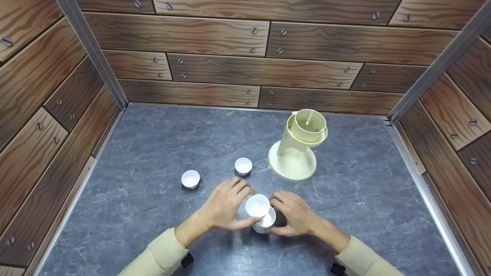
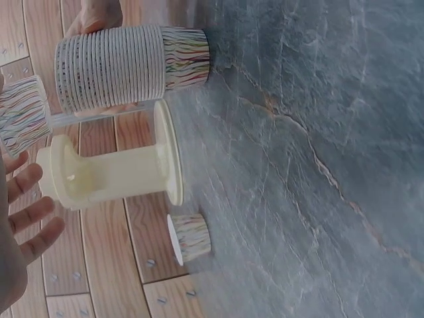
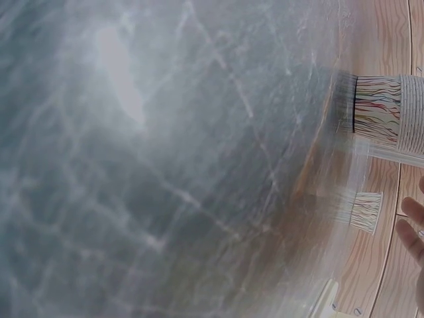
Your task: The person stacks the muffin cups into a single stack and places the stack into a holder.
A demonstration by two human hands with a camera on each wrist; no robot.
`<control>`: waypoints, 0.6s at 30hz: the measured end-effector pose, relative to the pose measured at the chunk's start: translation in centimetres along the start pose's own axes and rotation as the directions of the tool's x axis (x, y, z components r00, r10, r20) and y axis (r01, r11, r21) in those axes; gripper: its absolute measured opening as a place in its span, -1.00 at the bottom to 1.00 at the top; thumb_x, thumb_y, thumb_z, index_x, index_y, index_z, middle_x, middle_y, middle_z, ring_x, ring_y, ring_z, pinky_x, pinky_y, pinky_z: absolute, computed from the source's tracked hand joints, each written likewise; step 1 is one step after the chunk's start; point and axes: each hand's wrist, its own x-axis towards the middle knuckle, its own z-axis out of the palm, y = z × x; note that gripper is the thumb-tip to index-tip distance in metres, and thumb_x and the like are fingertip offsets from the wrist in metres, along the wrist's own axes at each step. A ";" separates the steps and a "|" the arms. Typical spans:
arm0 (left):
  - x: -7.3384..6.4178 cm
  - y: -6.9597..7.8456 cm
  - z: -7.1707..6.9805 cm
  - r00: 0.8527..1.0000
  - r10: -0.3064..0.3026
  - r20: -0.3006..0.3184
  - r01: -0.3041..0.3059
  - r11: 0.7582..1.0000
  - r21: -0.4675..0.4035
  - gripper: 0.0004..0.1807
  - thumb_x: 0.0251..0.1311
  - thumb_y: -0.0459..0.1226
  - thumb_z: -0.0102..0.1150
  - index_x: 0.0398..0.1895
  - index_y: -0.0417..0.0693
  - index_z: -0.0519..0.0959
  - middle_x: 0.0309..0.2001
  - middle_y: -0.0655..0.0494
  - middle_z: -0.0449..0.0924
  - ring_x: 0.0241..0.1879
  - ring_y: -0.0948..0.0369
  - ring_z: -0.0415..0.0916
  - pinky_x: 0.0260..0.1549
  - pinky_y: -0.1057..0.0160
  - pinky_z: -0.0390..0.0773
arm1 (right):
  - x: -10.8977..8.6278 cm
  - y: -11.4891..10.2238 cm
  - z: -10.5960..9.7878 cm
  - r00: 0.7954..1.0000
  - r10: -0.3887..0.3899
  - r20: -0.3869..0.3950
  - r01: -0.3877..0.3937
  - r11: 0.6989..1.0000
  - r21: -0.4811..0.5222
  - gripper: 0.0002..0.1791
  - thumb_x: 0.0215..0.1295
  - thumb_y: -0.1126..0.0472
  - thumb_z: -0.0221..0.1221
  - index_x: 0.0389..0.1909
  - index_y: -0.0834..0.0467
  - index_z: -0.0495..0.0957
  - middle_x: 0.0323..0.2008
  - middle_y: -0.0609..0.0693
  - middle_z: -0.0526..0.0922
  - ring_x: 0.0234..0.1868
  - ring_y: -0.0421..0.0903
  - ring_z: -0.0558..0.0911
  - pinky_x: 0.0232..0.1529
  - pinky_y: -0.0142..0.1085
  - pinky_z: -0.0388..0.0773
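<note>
My left hand (image 1: 226, 205) holds a single white paper cup (image 1: 257, 206) between thumb and fingers, over the rim of a stack of nested cups (image 1: 265, 221). The stack is gripped from the right by my right hand (image 1: 294, 215). From the left wrist, the held cup (image 2: 23, 114) shows coloured wavy lines and sits apart from the stack (image 2: 112, 69); the other left fingers (image 2: 36, 215) are spread. The stack (image 3: 377, 109) stands upright in the right wrist view, with right fingers (image 3: 412, 235) near it.
Two single cups stand upright on the grey marbled table: one cup (image 1: 190, 179) at left, another cup (image 1: 243, 166) nearer the middle. A cream plastic stand (image 1: 293, 165) with a cylindrical top is behind my right hand. Wood-patterned walls (image 1: 215, 69) enclose the table.
</note>
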 end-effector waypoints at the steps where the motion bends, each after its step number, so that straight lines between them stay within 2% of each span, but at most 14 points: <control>1: 0.0 0.1 0.1 1.000 0.004 -0.001 -0.004 1.000 -0.002 -0.39 0.07 0.35 0.34 -0.07 0.12 0.59 -0.16 0.22 0.63 -0.16 0.24 0.51 -0.23 0.32 0.57 | 0.0 0.0 0.0 1.000 0.000 0.001 0.000 1.000 -0.004 -0.36 0.07 -0.41 0.42 -0.21 0.06 0.57 -0.23 -0.12 0.59 -0.23 -0.21 0.54 -0.20 -0.35 0.54; 7: 0.1 0.5 0.6 1.000 0.012 0.012 -0.012 1.000 -0.016 -0.39 0.08 0.36 0.32 -0.07 0.13 0.59 -0.16 0.22 0.63 -0.15 0.24 0.52 -0.17 0.30 0.58 | 0.0 0.0 -0.1 1.000 0.003 0.000 -0.003 1.000 -0.022 -0.34 0.11 -0.45 0.37 -0.19 0.07 0.57 -0.25 -0.11 0.58 -0.25 -0.21 0.53 -0.22 -0.33 0.54; 13: 0.3 0.9 1.0 1.000 0.026 0.002 -0.026 0.999 -0.030 -0.40 0.07 0.36 0.33 -0.07 0.14 0.59 -0.15 0.23 0.64 -0.15 0.25 0.53 -0.15 0.31 0.59 | 0.0 0.0 0.0 1.000 0.005 -0.007 -0.005 1.000 -0.005 -0.34 0.05 -0.42 0.42 -0.16 0.07 0.59 -0.23 -0.11 0.58 -0.25 -0.21 0.54 -0.21 -0.34 0.52; 18: 0.2 1.2 1.3 0.999 0.028 0.018 -0.028 0.999 -0.043 -0.40 0.09 0.35 0.32 -0.06 0.13 0.59 -0.14 0.22 0.64 -0.14 0.25 0.53 -0.15 0.32 0.59 | -0.1 0.0 0.0 1.000 -0.002 -0.011 0.002 1.000 -0.003 -0.35 0.03 -0.40 0.44 -0.15 0.07 0.60 -0.23 -0.11 0.60 -0.24 -0.20 0.55 -0.20 -0.34 0.53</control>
